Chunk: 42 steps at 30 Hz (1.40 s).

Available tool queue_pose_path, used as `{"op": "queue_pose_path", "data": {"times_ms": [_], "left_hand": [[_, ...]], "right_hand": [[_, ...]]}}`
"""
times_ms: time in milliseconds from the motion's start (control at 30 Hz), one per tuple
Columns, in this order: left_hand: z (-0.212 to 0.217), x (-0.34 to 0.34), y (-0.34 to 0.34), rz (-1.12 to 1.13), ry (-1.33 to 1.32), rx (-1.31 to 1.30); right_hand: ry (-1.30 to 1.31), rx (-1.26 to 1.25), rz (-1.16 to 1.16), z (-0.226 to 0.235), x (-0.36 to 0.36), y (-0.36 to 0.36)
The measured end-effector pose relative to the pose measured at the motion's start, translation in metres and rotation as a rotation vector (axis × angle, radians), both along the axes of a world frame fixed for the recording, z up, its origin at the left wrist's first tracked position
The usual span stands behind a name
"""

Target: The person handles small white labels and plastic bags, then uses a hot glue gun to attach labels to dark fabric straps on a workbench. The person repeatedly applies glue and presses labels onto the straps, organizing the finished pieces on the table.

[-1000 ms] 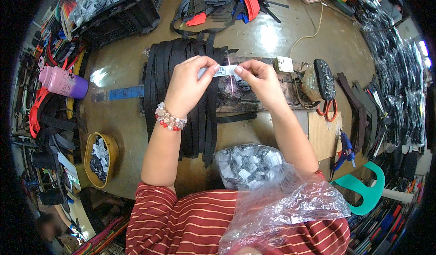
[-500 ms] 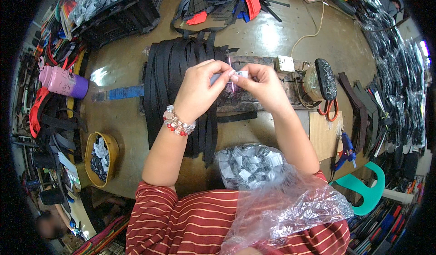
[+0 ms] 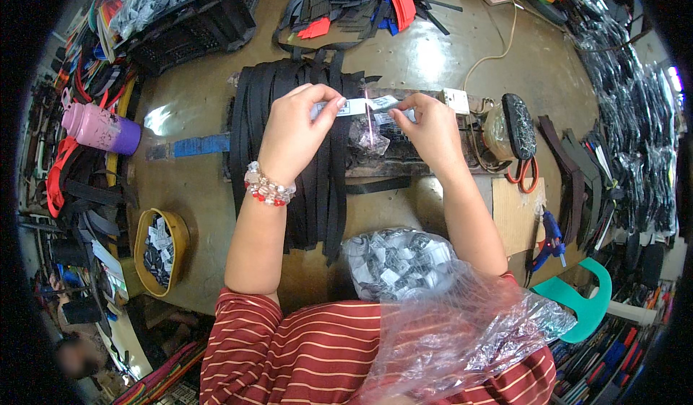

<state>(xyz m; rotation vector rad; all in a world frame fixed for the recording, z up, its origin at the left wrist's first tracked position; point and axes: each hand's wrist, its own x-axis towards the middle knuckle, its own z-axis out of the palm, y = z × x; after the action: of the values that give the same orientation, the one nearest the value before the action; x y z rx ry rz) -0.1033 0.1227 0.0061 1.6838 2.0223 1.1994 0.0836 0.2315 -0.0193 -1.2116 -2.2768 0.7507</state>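
Note:
My left hand (image 3: 299,127) pinches one end of a strip of white printed labels (image 3: 352,107) between thumb and fingers. The other end is pinched in my right hand (image 3: 435,129), where part of the strip folds and hangs lower. Between both hands the strip runs across a thin pinkish upright rod (image 3: 372,125); whether they touch I cannot tell. Crumpled clear plastic (image 3: 368,139) surrounds the rod's foot on a dark board. Long black webbing straps (image 3: 281,188) lie in a bundle under and beside my left hand.
A clear bag of labels (image 3: 397,264) lies before me. Around stand a yellow tub (image 3: 182,242), a pink-purple bottle (image 3: 105,128) and a black crate (image 3: 188,37). Rightward are orange-handled scissors (image 3: 530,176), a blue glue gun (image 3: 551,233) and a corded white box (image 3: 455,102).
My hands have drawn apart, the left one moving left and the right one slightly right. The label strip now shows stretched between them.

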Motion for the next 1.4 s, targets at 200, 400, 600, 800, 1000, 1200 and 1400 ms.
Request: {"op": "queue_pose_path", "data": {"times_ms": [200,400,600,800,1000,1200,1400], "left_hand": [[0.003,0.006,0.001,-0.096,-0.284,0.094],[0.007,0.01,-0.001,-0.204,-0.226,0.12],[0.009,-0.002,-0.005,-0.088,-0.034,-0.012],[0.0,0.0,-0.002,-0.009,0.128,-0.108],[-0.002,0.002,0.0,-0.048,-0.14,0.064],[-0.008,0.015,0.003,0.01,0.025,-0.017],[-0.007,0.013,0.003,-0.013,0.028,0.012]], "right_hand": [[0.566,-0.417,0.119,0.006,-0.006,-0.003],[0.546,-0.545,0.435,0.012,0.007,0.002],[0.497,-0.649,0.28,0.007,0.01,0.01],[0.083,-0.242,0.098,-0.006,-0.004,0.004],[0.361,-0.159,0.063,-0.002,-0.005,-0.004],[0.509,-0.516,0.196,-0.014,-0.012,-0.007],[0.772,-0.997,0.064,-0.012,-0.008,-0.002]]}}
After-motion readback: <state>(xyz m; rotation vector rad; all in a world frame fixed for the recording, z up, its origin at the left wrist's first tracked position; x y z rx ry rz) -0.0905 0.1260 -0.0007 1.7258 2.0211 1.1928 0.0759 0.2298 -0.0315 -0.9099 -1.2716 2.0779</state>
